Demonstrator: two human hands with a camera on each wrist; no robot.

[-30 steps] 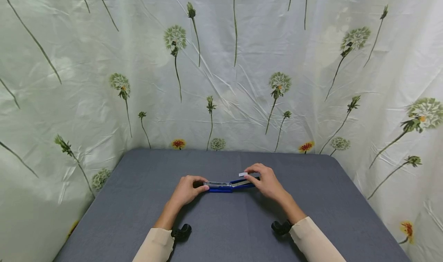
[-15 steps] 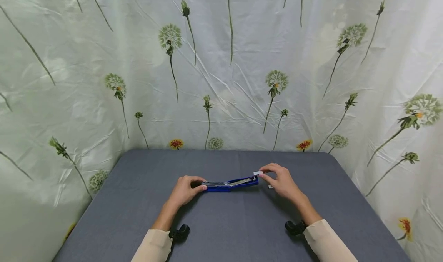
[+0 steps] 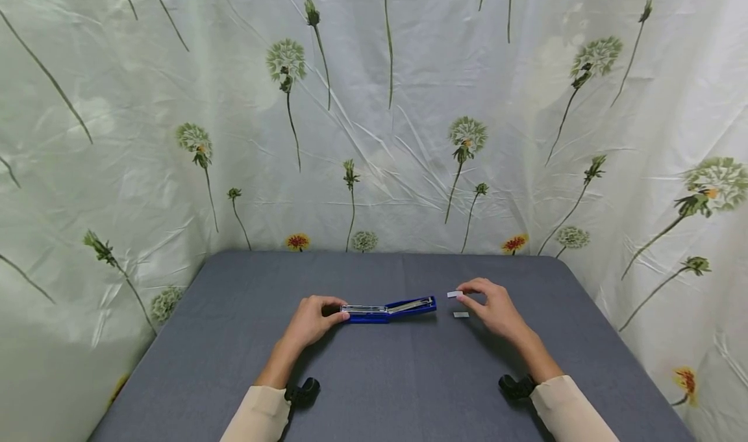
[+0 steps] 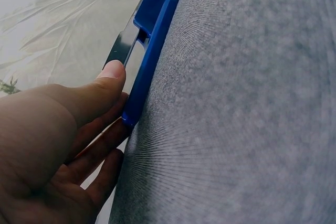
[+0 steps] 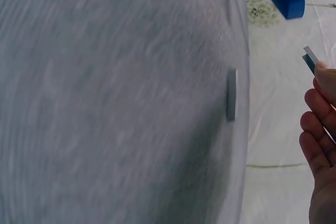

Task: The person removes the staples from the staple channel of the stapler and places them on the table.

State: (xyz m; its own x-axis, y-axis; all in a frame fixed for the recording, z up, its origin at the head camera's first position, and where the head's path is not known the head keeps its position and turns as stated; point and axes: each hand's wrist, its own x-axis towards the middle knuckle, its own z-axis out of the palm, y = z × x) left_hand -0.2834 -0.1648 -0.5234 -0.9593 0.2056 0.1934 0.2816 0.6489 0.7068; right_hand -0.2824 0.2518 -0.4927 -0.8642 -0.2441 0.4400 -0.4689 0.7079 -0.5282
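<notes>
A blue stapler (image 3: 369, 319) lies opened out on the table, its top cover (image 3: 411, 306) swung back to the right and its metal staple channel (image 3: 365, 310) showing. My left hand (image 3: 312, 322) pinches the stapler's left end between thumb and fingers; the left wrist view shows the thumb on the metal part and fingers behind the blue base (image 4: 152, 59). To the right of the cover, my right hand (image 3: 493, 307) pinches a short strip of staples (image 3: 454, 294) above the table. A second staple strip (image 3: 461, 315) lies on the table just below that hand.
A grey cloth covers the table (image 3: 374, 377). Behind it hangs a pale curtain (image 3: 374, 104) printed with dandelions. Black cameras are strapped at both wrists, beside the cream sleeves.
My right hand has moved right, away from the stapler's cover, carrying the staple strip. The strip on the table has come into view. My left hand stays on the stapler.
</notes>
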